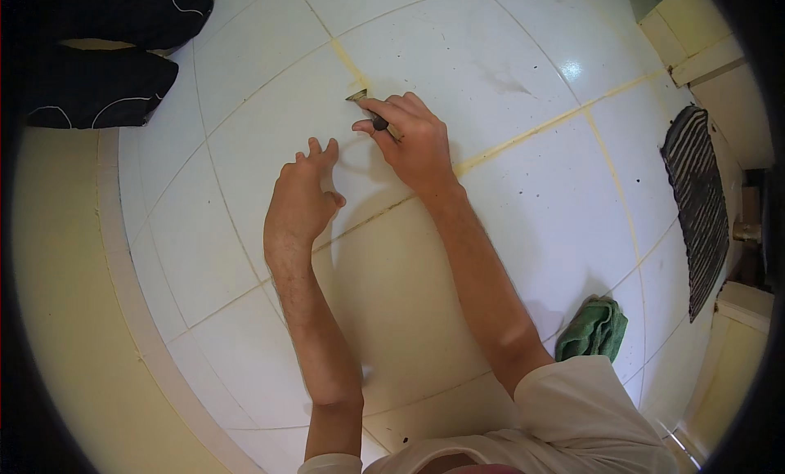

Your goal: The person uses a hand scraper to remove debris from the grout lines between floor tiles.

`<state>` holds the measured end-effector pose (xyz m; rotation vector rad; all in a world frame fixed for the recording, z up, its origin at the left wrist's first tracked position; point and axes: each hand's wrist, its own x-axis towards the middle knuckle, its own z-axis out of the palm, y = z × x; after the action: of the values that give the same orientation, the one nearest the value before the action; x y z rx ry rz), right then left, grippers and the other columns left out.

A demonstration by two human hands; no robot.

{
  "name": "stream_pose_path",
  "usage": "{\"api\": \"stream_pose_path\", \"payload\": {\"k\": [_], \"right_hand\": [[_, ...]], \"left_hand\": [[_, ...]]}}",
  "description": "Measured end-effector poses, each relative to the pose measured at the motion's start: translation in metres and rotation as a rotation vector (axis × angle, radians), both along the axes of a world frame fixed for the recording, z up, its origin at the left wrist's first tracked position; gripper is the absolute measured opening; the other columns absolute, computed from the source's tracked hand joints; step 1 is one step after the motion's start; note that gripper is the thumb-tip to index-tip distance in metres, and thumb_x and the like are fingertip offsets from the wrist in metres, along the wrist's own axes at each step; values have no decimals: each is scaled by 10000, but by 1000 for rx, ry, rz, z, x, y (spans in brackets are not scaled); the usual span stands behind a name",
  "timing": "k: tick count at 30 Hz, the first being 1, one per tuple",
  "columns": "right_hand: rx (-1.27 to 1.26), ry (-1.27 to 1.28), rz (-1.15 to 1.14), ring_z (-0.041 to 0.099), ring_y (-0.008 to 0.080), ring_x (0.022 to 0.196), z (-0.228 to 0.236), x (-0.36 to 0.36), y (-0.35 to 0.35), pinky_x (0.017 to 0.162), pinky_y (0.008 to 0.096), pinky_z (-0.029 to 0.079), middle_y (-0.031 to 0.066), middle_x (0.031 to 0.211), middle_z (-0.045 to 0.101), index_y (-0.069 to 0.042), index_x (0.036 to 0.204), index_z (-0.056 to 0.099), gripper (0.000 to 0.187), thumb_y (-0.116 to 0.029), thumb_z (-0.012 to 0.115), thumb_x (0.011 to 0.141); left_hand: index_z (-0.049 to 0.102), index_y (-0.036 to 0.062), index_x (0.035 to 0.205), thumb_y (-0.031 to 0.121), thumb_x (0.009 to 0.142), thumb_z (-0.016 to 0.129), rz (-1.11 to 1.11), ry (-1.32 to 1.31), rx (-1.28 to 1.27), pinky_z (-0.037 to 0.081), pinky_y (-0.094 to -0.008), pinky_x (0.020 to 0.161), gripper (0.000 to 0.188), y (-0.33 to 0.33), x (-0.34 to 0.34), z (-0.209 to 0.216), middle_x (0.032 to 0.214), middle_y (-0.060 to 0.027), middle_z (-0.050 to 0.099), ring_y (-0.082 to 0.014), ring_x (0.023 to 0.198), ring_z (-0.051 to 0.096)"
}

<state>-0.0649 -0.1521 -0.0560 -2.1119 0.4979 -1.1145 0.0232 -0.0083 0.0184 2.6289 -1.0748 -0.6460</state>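
My right hand (417, 143) grips a small scraper (379, 122) with a dark handle. Its short metal blade points up and left, at the lower end of a yellow strip (350, 61) along a joint between white floor tiles (270, 106). Whether the blade touches the tile I cannot tell. To the left and a little nearer, my left hand (298, 198) is empty, its fingers apart and the thumb held away from them, over or on the tile. Another yellow strip (523, 139) runs along the joint right of my right wrist.
A crumpled green cloth (594, 331) lies by my right elbow. At the right is a black-and-white striped mat (697, 204), near cream-coloured wall edges (715, 61). Black fabric items with white piping (106, 86) sit at the upper left. A cream wall (74, 270) bounds the left side.
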Motion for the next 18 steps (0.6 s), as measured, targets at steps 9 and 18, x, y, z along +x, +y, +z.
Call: {"api": "stream_pose_path", "payload": {"k": [9, 18], "right_hand": [[-13, 11, 9, 592, 222, 780, 0, -1, 0, 632, 365, 509, 24, 824, 657, -89, 1073, 738, 283, -172, 812, 813], [17, -37, -58, 606, 229, 776, 3, 0, 0, 633, 369, 515, 33, 812, 649, -70, 1008, 718, 205, -178, 791, 849]], "left_hand": [[537, 167, 1471, -18, 641, 849, -5, -24, 3, 473, -450, 1114, 906, 0, -2, 0, 1534, -178, 454, -396, 1408, 454], [535, 177, 1474, 0, 646, 856, -21, -30, 5, 467, -450, 1121, 906, 1, 0, -1, 1536, -173, 456, -396, 1409, 454]]}}
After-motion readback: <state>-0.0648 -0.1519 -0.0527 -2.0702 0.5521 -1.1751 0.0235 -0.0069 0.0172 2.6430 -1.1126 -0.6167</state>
